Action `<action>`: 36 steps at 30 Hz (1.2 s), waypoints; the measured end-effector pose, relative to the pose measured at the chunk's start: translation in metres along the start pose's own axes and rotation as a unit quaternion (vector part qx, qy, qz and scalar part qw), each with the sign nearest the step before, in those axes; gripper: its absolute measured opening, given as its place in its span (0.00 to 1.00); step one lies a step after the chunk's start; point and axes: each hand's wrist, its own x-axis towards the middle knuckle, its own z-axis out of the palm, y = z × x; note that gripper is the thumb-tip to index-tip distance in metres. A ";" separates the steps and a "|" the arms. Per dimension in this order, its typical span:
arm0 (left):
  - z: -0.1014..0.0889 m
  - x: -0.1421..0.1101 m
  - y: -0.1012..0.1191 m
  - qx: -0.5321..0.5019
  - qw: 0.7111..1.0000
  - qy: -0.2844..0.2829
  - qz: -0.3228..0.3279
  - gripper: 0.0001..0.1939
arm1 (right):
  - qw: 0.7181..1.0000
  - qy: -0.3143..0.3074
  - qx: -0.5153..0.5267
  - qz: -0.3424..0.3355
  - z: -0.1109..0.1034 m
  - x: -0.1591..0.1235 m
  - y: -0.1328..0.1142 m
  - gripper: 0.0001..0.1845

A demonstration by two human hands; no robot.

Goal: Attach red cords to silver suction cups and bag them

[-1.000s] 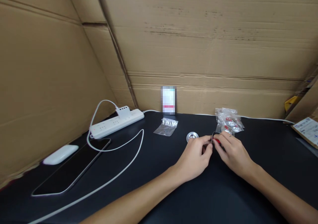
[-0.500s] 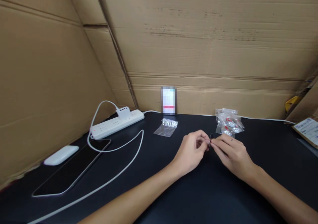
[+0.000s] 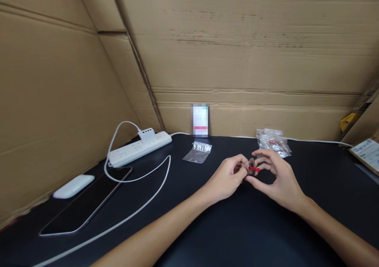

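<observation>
A small round, clear-looking disc with a red strip is pinched at its left side in my left hand. Its flat face is turned partly to the right, with the red strip sticking out that way. My right hand curves around the disc from the right, thumb and fingers apart. The right thumb is close to the disc's lower edge; whether it touches I cannot tell. Beyond my right hand lies a pile of clear plastic bags with red and silvery pieces inside. A flat clear bag lies to the left of my hands.
A screen device leans on the cardboard wall at the back. On the left are a white power strip with a cable, a dark tablet-like slab and a white rounded object. A labelled package lies far right.
My right hand has opened from its pinch on the disc and its fingers have spread. The disc has turned, so its face and red strip now show. My left hand keeps its hold.
</observation>
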 end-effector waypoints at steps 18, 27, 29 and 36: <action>-0.005 0.002 0.000 0.083 0.996 0.027 0.008 0.07 | 0.912 -0.145 0.315 0.217 0.004 0.003 0.002 0.17; -0.026 0.009 -0.006 0.242 0.961 0.127 0.033 0.08 | 0.880 -0.076 0.379 0.275 -0.007 0.007 0.014 0.14; -0.033 0.008 -0.006 0.332 0.933 0.137 0.032 0.11 | 0.882 -0.058 0.372 0.282 -0.007 0.007 0.018 0.15; -0.048 0.004 -0.018 0.429 0.902 0.031 -0.024 0.17 | 0.876 -0.037 0.358 0.322 -0.003 0.007 0.021 0.19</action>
